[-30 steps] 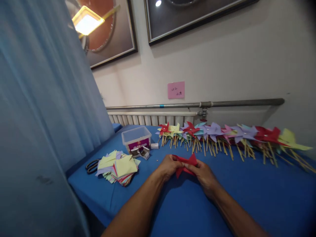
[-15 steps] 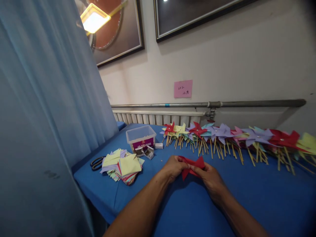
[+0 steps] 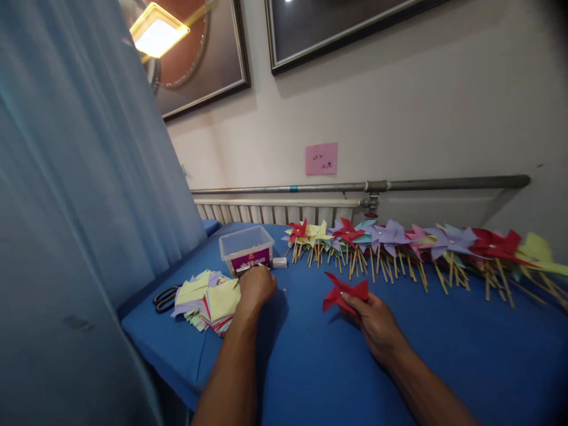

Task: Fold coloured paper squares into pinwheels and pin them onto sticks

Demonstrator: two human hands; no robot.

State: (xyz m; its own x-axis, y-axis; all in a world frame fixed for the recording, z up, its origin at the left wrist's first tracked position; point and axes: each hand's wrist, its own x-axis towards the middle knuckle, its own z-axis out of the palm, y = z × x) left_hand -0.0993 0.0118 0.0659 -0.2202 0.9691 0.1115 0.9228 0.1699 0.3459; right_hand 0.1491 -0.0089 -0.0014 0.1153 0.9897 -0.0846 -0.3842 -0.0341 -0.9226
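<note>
A red paper pinwheel (image 3: 339, 296) is pinched in my right hand (image 3: 375, 319), the thumb pressed near its centre and the blades facing up. My left hand (image 3: 256, 289) reaches to the small opened box (image 3: 243, 270) in front of the clear plastic tub (image 3: 246, 242). The fingers of that hand are mostly hidden behind its back, and so is most of the small box. Beside the left wrist lies a stack of coloured paper squares (image 3: 222, 300), yellow on top, partly covered by my forearm.
Black-handled scissors (image 3: 165, 299) lie left of the paper stack. A small white box (image 3: 280, 262) sits beside the tub. A long row of finished pinwheels on sticks (image 3: 390, 236) runs along the back of the blue-covered table (image 3: 306, 367). A blue curtain (image 3: 75, 207) hangs at the left.
My left hand has let go of the red pinwheel and moved left to the small box by the tub. The right hand keeps the pinwheel. The view has shifted slightly.
</note>
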